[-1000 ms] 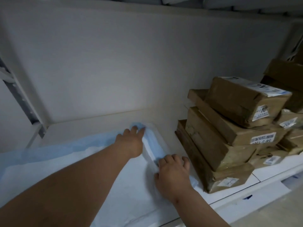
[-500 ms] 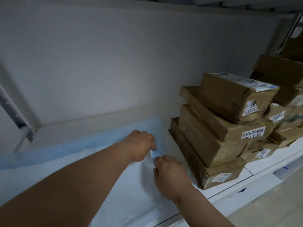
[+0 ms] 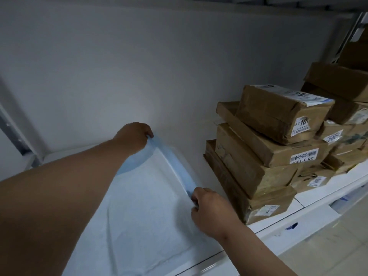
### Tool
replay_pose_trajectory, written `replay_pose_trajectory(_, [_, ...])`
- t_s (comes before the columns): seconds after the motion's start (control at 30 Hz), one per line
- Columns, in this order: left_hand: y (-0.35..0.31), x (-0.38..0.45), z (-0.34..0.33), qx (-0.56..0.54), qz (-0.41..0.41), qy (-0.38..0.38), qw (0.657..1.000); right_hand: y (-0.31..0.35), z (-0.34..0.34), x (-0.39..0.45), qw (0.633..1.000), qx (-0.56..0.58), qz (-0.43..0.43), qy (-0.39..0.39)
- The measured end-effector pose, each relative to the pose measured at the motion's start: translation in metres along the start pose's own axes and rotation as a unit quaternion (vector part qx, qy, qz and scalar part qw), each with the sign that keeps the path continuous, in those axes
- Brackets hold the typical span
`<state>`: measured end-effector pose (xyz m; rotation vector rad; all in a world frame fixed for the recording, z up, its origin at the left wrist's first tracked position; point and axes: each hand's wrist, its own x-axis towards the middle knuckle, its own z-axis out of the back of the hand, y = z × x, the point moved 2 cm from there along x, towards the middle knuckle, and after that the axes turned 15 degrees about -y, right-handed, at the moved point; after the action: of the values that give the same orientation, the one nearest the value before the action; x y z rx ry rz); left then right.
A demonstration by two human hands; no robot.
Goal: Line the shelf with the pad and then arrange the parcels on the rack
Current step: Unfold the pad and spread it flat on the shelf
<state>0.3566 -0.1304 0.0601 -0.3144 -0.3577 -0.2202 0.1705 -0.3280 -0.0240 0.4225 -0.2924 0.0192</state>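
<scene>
A white pad with a blue border (image 3: 143, 206) lies spread over the left part of the white shelf (image 3: 310, 198). My left hand (image 3: 134, 136) grips the pad's far right corner near the back wall and holds it slightly lifted. My right hand (image 3: 209, 210) pinches the pad's right blue edge nearer the front. The edge arcs between my hands. Brown cardboard parcels (image 3: 264, 148) with white labels are stacked on the shelf just right of the pad.
More parcels (image 3: 342, 100) pile up at the far right. A white back wall (image 3: 139, 66) closes the shelf behind. A grey upright post (image 3: 12, 128) stands at the left. Tiled floor (image 3: 328, 246) shows below right.
My hands have spread apart along the pad's right edge. The left hand moved back toward the wall with the corner, and the right hand stayed near the front.
</scene>
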Motion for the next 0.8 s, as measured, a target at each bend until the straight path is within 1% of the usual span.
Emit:
replay_pose_trajectory(0.07, [0.001,0.002,0.002,-0.068,0.055,-0.008,0.996,0.000,-0.001,0.001,1.000,0.017,-0.013,0.011])
replay_pose_trajectory(0.13, [0.001,0.000,0.007,-0.154,0.119,-0.020,0.981,-0.001,-0.001,0.002,0.999,0.039,-0.030,0.017])
replay_pose_trajectory(0.23, [0.004,-0.003,0.014,-0.311,0.208,-0.012,0.927,-0.003,-0.003,0.005,0.997,0.063,-0.045,0.002])
replay_pose_trajectory(0.27, [0.004,-0.004,0.015,-0.341,0.223,0.001,0.913,-0.004,-0.002,0.006,0.997,0.067,-0.047,-0.005])
replay_pose_trajectory(0.3, [0.006,-0.004,0.017,-0.355,0.229,0.017,0.906,-0.004,-0.002,0.006,0.997,0.068,-0.043,-0.015])
replay_pose_trajectory(0.37, [0.007,-0.004,0.017,-0.360,0.218,0.060,0.905,-0.002,-0.003,0.006,0.998,0.046,-0.015,-0.050])
replay_pose_trajectory(0.47, [0.004,-0.006,0.018,-0.327,0.194,0.104,0.919,0.004,-0.001,0.004,0.996,-0.026,0.011,-0.079])
replay_pose_trajectory(0.6, [0.001,-0.006,0.022,-0.283,0.174,0.104,0.937,0.008,-0.002,0.004,0.995,-0.047,0.000,-0.084])
replay_pose_trajectory(0.67, [0.005,-0.006,0.025,-0.306,0.175,0.083,0.932,0.007,-0.004,0.003,0.995,-0.074,-0.009,-0.061])
replay_pose_trajectory(0.7, [0.008,-0.006,0.025,-0.346,0.187,0.073,0.916,0.006,-0.005,0.002,0.995,-0.085,-0.013,-0.051])
replay_pose_trajectory(0.77, [0.012,-0.006,0.027,-0.448,0.227,0.068,0.862,0.004,-0.007,0.001,0.995,-0.091,-0.022,-0.046])
replay_pose_trajectory(0.8, [0.013,-0.006,0.029,-0.480,0.239,0.068,0.841,0.002,-0.007,0.001,0.995,-0.081,-0.028,-0.049])
